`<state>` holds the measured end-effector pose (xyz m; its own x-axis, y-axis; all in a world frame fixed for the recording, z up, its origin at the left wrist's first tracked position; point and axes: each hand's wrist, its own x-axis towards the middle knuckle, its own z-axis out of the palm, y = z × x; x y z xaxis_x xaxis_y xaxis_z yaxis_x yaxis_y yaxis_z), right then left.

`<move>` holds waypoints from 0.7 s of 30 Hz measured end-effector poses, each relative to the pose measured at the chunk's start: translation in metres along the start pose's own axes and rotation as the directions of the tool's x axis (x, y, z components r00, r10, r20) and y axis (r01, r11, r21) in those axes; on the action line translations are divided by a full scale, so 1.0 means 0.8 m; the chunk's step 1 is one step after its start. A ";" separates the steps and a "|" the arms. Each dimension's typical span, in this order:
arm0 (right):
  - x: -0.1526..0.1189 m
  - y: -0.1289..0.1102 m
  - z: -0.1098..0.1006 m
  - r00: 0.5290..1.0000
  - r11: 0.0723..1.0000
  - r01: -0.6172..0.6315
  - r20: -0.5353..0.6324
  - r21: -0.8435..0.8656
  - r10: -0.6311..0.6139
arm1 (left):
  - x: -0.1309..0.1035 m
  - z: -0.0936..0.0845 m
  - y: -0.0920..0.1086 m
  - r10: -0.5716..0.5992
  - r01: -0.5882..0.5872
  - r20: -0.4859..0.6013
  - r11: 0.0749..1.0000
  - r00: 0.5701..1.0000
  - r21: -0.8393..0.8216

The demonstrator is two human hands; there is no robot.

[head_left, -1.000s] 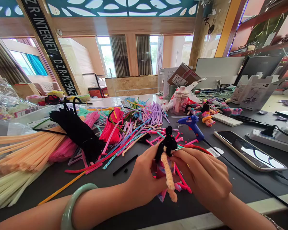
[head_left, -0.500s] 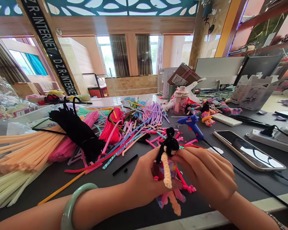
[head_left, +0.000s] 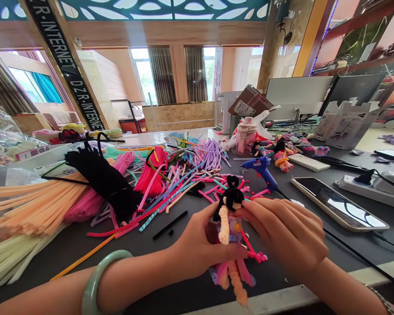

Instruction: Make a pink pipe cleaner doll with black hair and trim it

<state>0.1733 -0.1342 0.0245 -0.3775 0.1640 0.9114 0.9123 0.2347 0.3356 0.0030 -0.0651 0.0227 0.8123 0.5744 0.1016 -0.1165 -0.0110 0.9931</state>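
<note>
Left hand (head_left: pixel 197 245) curls round the doll (head_left: pixel 235 225), legs (head_left: pixel 237 286) dangling. Right hand (head_left: pixel 287 227) has fingers bunched at its hair (head_left: pixel 233 197) (can't tell what's pinched).

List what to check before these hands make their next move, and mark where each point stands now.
1. Left hand has hold of the doll: ok, its fingers and thumb are around the body.
2. Right hand is at the doll's head: ok, fingertips are beside the black hair.
3. Right hand's grip is firm: cannot tell, its thumb is hidden.
4. Glue gun is clear of both hands: ok, it lies beyond them.
5. Black cord is clear of the right hand: cannot tell, the hand hides part of it.
6. No loose pieces near the left hand: not ok, a short black stem lies there.
</note>
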 end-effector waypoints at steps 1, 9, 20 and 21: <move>-0.001 0.001 0.000 1.000 1.000 0.005 0.010 0.000 -0.005 | 0.000 0.000 0.000 -0.013 0.013 0.003 1.000 1.000 -0.001; -0.002 -0.001 0.005 0.994 0.993 -0.107 0.036 0.049 0.105 | 0.002 -0.004 -0.002 -0.025 0.026 -0.018 0.999 1.000 0.036; 0.010 0.024 0.001 0.979 0.962 -0.172 0.144 0.214 0.143 | 0.005 -0.002 -0.001 -0.096 0.092 0.001 0.952 0.995 -0.293; 0.010 0.027 0.001 0.979 0.964 -0.164 0.152 0.211 0.134 | 0.005 -0.002 0.000 -0.100 0.096 0.003 0.946 0.995 -0.309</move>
<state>0.1898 -0.1270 0.0385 -0.2719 0.3375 0.9012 0.9077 0.4010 0.1237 0.0052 -0.0615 0.0231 0.8214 0.5704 0.0017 -0.2090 0.2982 0.9314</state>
